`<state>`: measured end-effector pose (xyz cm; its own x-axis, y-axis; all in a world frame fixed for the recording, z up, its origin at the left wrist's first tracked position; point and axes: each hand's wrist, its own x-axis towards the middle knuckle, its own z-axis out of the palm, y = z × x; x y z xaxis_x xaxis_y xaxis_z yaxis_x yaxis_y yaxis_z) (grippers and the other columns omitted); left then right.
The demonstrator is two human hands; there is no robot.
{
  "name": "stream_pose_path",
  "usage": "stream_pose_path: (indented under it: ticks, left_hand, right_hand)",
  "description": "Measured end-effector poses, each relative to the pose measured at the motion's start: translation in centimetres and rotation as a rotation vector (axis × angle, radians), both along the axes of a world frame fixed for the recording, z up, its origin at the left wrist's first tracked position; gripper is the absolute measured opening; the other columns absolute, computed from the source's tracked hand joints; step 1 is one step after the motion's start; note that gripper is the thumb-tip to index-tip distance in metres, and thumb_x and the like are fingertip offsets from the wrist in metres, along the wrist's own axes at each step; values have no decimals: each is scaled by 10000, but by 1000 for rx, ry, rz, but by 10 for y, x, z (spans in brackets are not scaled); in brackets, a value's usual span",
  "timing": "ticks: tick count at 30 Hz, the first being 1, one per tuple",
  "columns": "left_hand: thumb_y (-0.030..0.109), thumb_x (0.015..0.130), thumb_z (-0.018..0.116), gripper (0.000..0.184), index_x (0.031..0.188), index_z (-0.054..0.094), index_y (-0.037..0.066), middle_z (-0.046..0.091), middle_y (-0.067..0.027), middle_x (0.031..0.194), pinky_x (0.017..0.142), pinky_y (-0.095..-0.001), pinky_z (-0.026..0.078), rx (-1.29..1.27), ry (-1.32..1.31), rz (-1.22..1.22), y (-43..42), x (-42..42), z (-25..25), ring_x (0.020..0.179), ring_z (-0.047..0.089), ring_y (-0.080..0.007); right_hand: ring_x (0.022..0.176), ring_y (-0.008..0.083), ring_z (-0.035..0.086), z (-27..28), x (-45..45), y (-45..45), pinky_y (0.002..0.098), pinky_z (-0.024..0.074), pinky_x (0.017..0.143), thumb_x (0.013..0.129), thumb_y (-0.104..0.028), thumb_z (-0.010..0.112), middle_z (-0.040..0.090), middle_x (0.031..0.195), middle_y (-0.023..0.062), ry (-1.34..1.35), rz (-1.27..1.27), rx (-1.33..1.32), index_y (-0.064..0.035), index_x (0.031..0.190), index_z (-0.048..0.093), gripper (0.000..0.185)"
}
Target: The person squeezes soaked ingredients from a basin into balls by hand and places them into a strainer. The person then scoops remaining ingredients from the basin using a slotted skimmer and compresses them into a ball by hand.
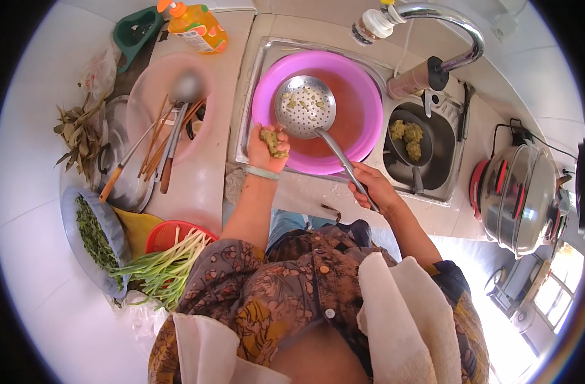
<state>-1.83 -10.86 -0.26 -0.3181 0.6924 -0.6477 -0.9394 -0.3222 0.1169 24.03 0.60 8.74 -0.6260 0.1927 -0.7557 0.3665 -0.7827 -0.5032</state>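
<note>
My left hand is closed around a greenish-yellow clump at the lower left rim of a pink basin. The basin stands in the left sink and holds reddish-brown water. My right hand grips the metal handle of a perforated skimmer. The skimmer's round head is over the water, with several small pale-green bits on it. Three or so similar clumps lie in a dark pan in the right sink.
A faucet arches over the sinks. To the right stands a lidded pot. At left are a utensil bowl, an orange soap bottle, scallions on a red basket, and a blue bowl of greens.
</note>
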Motion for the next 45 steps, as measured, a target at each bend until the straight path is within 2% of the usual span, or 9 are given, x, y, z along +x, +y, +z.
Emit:
stream_pose_path:
  ticks: [9, 15, 26, 28, 31, 35, 37, 40, 45]
  left_hand:
    - [361, 982, 351, 403, 751, 553, 99, 630, -138, 1077, 449, -258, 413, -57, 117, 27, 4, 5, 12, 616, 543, -183]
    - [338, 978, 339, 366, 761, 520, 105, 632, -143, 1099, 447, -253, 418, -187, 125, 75, 11, 19, 18, 603, 538, -177]
    - [308, 977, 361, 335, 793, 517, 75, 587, -145, 1223, 446, -248, 423, -317, 314, -132, 16, 21, 37, 608, 535, -169]
    - [296, 975, 374, 324, 797, 528, 72, 585, -147, 1224, 450, -246, 426, -177, 297, -75, 11, 13, 34, 618, 538, -168]
    - [314, 983, 366, 347, 797, 538, 77, 605, -138, 1135, 455, -253, 415, -34, 239, -12, 9, 1, 32, 622, 533, -176]
    - [272, 971, 396, 304, 796, 547, 75, 597, -102, 992, 476, -259, 446, 108, 128, 29, 1, -9, 26, 656, 538, -173]
    - [278, 973, 392, 310, 798, 548, 75, 577, -89, 931, 482, -264, 450, 131, 123, 38, -2, -8, 27, 668, 538, -179]
    - [283, 975, 386, 316, 802, 549, 75, 568, -84, 896, 485, -267, 454, 155, 113, 53, -7, -9, 24, 678, 540, -186]
    - [288, 975, 381, 330, 799, 558, 71, 571, -87, 880, 486, -269, 454, 134, 101, 69, -14, -7, 17, 679, 543, -191]
  right_hand:
    - [482, 70, 433, -2, -5, -9, 214, 366, 370, 990, -237, 430, 508, 741, 16, -105, 25, 198, -86, 1389, 390, 428]
    - [484, 73, 437, -14, -10, -20, 214, 367, 372, 993, -242, 429, 508, 745, 21, -91, -91, 80, -83, 1384, 393, 424]
    - [477, 64, 438, -12, -12, -30, 218, 379, 376, 987, -243, 449, 507, 744, 17, -77, 66, -21, -69, 1387, 390, 441]
    - [474, 66, 437, -15, -6, -22, 221, 384, 380, 972, -246, 478, 505, 735, 13, -110, 89, 2, -77, 1384, 399, 452]
    - [481, 73, 458, -15, -1, 2, 227, 385, 376, 958, -228, 500, 525, 710, 6, -185, 226, 321, -81, 1391, 392, 469]
    - [717, 353, 650, -35, 15, 66, 449, 506, 614, 907, -222, 533, 650, 819, 198, -296, 468, 1173, -43, 1316, 451, 454]
    - [825, 436, 620, -19, 12, 92, 509, 482, 750, 900, -175, 519, 632, 903, 265, -319, 577, 1372, -51, 1310, 444, 434]
    - [843, 422, 623, -3, 5, 114, 522, 480, 752, 908, -154, 505, 639, 896, 249, -457, 708, 1583, -50, 1244, 460, 355]
    - [863, 427, 615, -10, 6, 134, 520, 481, 757, 902, -148, 519, 640, 902, 244, -490, 923, 1538, -38, 1115, 467, 245]
